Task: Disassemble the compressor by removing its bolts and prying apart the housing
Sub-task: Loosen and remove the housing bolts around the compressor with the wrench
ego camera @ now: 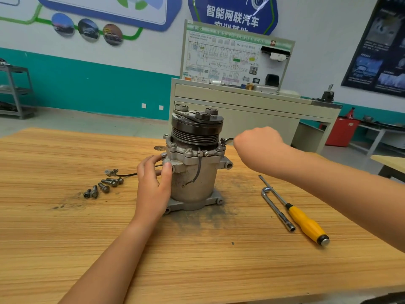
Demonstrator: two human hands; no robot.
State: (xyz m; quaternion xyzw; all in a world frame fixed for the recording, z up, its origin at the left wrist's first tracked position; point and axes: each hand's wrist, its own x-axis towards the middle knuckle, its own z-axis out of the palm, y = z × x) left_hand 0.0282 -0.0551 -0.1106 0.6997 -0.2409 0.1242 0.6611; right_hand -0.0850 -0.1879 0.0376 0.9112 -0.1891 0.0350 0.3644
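The compressor (195,170) stands on the worktop (197,260) between both hands. The left hand (153,183) holds its side, and the right hand (258,145) is a fist closed on a small tool (226,140) at its top edge. Loose bolts (103,186) lie left of the left hand.

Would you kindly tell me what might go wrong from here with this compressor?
The compressor stands upright and looks top-heavy. The right hand, pulling its small metal tool near the top, could tip it, though the left hand grips the side. The tool could slip and the knuckles hit the pulley. The loose bolts beside the left hand could get knocked away.
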